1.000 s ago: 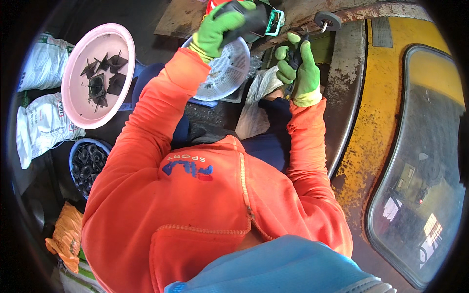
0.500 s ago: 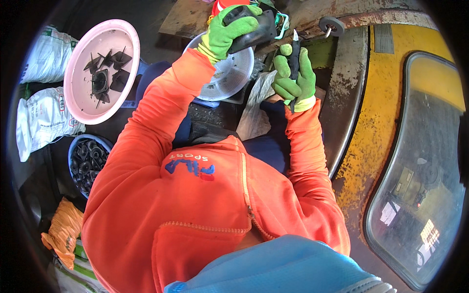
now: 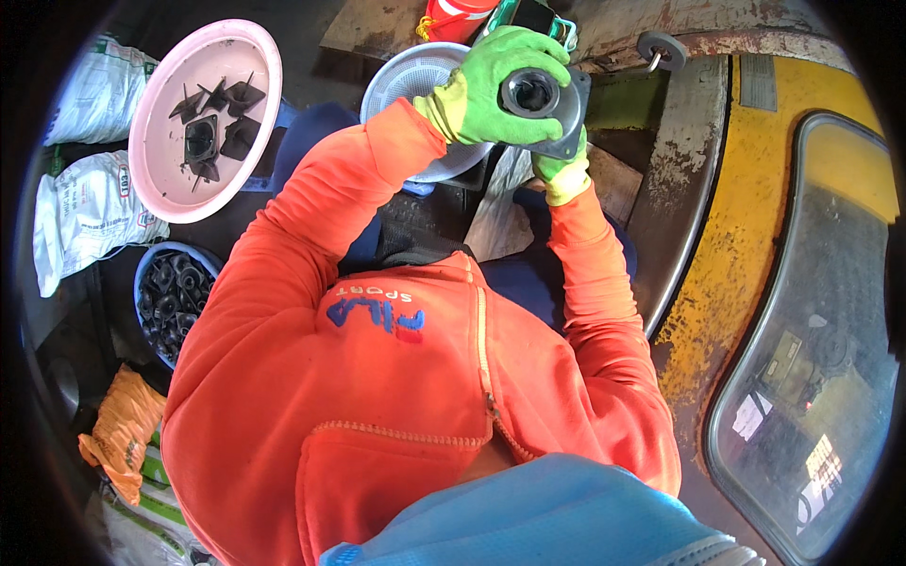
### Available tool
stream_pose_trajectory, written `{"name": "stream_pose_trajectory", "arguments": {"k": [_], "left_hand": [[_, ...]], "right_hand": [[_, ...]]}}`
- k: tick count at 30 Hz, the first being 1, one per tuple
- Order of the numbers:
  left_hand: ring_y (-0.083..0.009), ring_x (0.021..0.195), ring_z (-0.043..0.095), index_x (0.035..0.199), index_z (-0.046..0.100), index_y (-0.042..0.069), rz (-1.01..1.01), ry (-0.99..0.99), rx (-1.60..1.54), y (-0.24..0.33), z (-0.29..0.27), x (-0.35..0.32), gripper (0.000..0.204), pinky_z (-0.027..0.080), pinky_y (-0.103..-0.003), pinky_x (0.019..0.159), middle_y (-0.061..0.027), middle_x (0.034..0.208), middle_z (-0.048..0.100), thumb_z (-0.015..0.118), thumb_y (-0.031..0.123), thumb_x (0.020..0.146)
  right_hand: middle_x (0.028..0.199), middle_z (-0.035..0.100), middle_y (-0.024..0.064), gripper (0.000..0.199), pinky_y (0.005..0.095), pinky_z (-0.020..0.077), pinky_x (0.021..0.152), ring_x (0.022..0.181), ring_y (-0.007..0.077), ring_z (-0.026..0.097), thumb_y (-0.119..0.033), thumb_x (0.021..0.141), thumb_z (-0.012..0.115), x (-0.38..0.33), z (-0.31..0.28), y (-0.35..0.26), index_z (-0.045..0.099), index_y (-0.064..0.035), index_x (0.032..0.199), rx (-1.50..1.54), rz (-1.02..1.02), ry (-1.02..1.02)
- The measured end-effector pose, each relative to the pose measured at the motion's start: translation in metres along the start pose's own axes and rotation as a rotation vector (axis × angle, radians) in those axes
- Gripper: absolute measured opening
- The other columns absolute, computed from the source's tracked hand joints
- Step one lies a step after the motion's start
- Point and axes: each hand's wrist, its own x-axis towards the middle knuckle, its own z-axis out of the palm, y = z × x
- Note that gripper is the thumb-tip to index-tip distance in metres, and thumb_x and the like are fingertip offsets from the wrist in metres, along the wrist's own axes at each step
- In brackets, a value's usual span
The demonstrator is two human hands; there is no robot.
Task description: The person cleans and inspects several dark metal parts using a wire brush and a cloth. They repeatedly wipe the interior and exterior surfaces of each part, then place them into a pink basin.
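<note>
My left hand (image 3: 505, 85), in a green glove, is wrapped round a black moulded part with a square flange (image 3: 569, 111) and a round, hollow collar (image 3: 530, 92). The collar faces up between my thumb and fingers. Close behind the flange is my right hand (image 3: 563, 170), gloved in green too. Its wrist and a little of the hand show; the part covers its fingers and anything in them. Below and left of the hands stands a pale perforated basket (image 3: 387, 90).
At the left, a pink basin (image 3: 156, 156) holds several black pieces. Below it sit a blue-rimmed tub (image 3: 142, 316) of black parts, white sacks (image 3: 80, 222) and an orange bag (image 3: 123, 424). A rusty yellow panel (image 3: 717, 283) with a window flanks my right side. A red container (image 3: 458, 21) stands beyond.
My left hand has moved right and turned the black part collar-up, in front of my right hand. The pointed, black-handled tool seen in my right hand before is now hidden.
</note>
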Motion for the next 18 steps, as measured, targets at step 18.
{"name": "stream_pose_trajectory", "arguments": {"k": [18], "left_hand": [[-0.0159,0.110,0.056,0.118,0.061,0.004,-0.515,-0.176,-0.446,0.007,-0.003,0.003,0.060,0.042,-0.032,0.098,-0.0041,0.116,0.061,0.084,0.018,0.065]], "right_hand": [[0.092,0.067,0.0078,0.028,0.0342,0.0516,0.072,0.081,0.0213,0.065,-0.017,0.076,0.074,0.018,0.000,-0.035,0.066,-0.0013,0.097,0.136,-0.043,0.096]]}}
